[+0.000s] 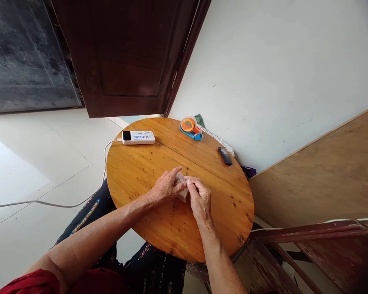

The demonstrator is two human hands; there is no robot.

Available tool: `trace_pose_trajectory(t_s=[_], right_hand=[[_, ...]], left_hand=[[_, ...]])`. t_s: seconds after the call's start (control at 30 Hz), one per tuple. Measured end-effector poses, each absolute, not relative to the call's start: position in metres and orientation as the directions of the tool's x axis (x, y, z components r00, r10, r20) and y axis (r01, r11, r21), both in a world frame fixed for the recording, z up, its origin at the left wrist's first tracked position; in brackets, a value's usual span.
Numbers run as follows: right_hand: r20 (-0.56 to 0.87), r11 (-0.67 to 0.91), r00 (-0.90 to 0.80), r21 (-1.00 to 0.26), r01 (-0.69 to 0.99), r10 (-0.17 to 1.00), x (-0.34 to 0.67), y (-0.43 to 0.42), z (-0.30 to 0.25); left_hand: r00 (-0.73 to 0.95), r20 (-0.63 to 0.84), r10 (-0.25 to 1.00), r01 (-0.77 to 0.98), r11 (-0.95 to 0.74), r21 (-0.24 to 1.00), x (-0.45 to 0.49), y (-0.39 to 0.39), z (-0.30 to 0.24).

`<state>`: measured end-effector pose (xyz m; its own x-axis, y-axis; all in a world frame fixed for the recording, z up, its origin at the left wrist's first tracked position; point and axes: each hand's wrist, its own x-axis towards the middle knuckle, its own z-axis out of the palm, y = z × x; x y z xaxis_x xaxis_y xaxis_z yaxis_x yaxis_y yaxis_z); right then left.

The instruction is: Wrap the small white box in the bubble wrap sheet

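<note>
On the round wooden table lies a small pale boxy packet [182, 197], with a shiny clear film [180, 178] at its far end. My left hand [166, 184] is closed around the packet's left side, its thumb across the top and index finger stretched past the far end. From the right, my right hand [200, 200] pinches the edge of the clear film between thumb and index finger. Both hands meet over the packet and hide much of it, so I cannot make out its exact kind.
A white power bank [138, 137] with a cable [104, 159] stands on the wooden table [135, 175] at far left. At the back are an orange and blue tape dispenser [190, 127] and a white printed strip [216, 138]. A blurred dark object [225, 156] lies right.
</note>
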<state>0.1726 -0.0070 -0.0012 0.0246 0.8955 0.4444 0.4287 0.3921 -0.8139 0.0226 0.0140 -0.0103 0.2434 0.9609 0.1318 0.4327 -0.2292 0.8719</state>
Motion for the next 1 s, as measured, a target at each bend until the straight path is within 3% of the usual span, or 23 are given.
trace_pose_trajectory(t_s=[0.2,0.37,0.53,0.77,1.0], right_hand=[[0.538,0.439,-0.016,-0.67,0.599,0.843,0.174,0.0,-0.005],[0.509,0.389,0.038,-0.701,0.597,0.86,0.178,0.003,-0.009],[0.502,0.412,0.01,-0.722,0.556,0.865,0.18,-0.002,-0.006],[0.489,0.52,-0.222,-0.642,0.563,0.844,0.194,-0.013,0.006],[0.592,0.575,-0.248,-0.462,0.675,0.767,0.195,-0.014,0.006]], left_hand=[[0.264,0.176,0.948,0.284,-0.25,0.926,0.016,0.013,-0.011],[0.325,0.277,0.904,0.258,-0.366,0.894,0.012,0.011,-0.008],[0.319,0.238,0.917,0.239,-0.321,0.916,0.013,0.012,-0.006],[0.313,0.19,0.931,0.211,-0.263,0.941,0.013,0.012,-0.007],[0.336,0.155,0.929,0.217,-0.236,0.947,0.011,0.009,-0.002]])
